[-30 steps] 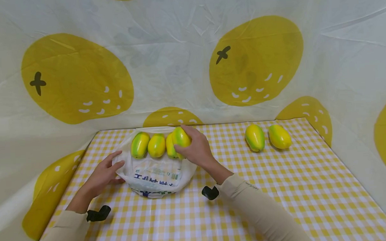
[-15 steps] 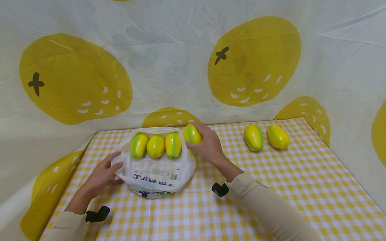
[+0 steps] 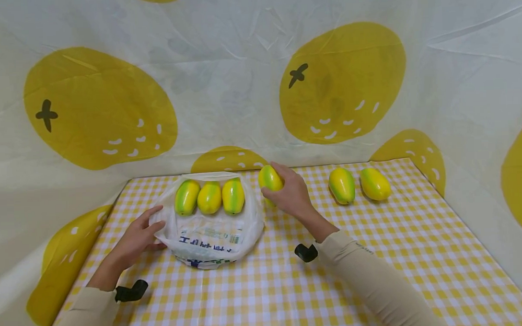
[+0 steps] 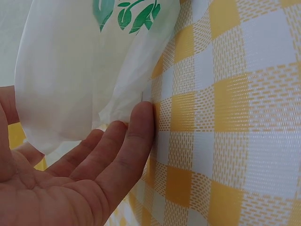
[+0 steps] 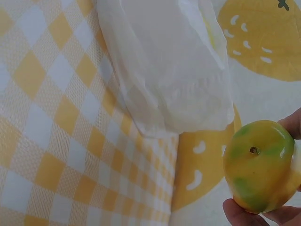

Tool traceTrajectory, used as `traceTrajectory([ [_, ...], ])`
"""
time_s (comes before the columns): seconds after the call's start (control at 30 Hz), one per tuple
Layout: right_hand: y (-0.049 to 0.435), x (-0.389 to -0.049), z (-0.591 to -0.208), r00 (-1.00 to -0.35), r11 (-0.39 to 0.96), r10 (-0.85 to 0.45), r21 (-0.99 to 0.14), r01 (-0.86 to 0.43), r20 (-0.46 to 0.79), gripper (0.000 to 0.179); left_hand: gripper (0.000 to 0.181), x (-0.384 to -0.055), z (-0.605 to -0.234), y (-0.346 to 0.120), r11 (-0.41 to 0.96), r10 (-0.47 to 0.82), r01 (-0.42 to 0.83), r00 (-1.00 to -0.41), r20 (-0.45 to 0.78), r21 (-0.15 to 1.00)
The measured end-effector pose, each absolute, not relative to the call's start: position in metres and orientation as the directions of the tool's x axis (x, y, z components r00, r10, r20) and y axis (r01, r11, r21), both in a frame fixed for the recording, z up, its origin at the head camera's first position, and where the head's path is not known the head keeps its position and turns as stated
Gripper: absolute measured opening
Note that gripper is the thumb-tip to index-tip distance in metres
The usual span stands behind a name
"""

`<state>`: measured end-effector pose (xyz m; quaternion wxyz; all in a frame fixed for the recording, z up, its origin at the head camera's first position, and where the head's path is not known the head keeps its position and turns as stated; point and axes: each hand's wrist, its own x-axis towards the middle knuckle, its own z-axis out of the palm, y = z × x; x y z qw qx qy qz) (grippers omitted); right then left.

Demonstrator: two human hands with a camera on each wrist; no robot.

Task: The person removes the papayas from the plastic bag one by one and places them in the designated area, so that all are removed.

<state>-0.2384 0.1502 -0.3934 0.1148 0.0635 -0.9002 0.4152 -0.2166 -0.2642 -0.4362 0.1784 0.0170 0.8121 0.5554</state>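
Observation:
A white plastic bag (image 3: 252,225) with printed lettering lies on the table, its mouth spread wide. Within the mouth, three yellow-green papayas (image 3: 209,197) stand side by side. At the bag's left rim rests my left hand (image 3: 136,237); the left wrist view shows its fingers gently bent and touching the plastic. Just right of the bag, my right hand (image 3: 291,193) grips another papaya (image 3: 270,177) between thumb and fingers. In the right wrist view the end of this papaya (image 5: 258,165) faces the camera, with the bag beside it.
Two more papayas, one upright (image 3: 342,186) and one tilted (image 3: 375,184), lie farther right near the back edge. A yellow-and-white checked cloth (image 3: 257,297) covers the table. Behind it hangs a white curtain (image 3: 228,87) with large yellow fruit prints.
My right hand has carried its papaya rightward, from over the bag to beside it, uncovering the third papaya in the mouth. The left hand has stayed at the bag's rim.

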Motion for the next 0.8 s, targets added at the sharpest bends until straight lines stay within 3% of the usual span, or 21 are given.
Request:
traceTrajectory([
  [0.8, 0.177, -0.241, -0.397, -0.973, 0.662, 0.017, -0.732, -0.161, 0.23, 0.074, 0.073, -0.216, -0.436, -0.265, 0.352, 0.239, -0.173, -0.933, -0.267, 0.92],
])
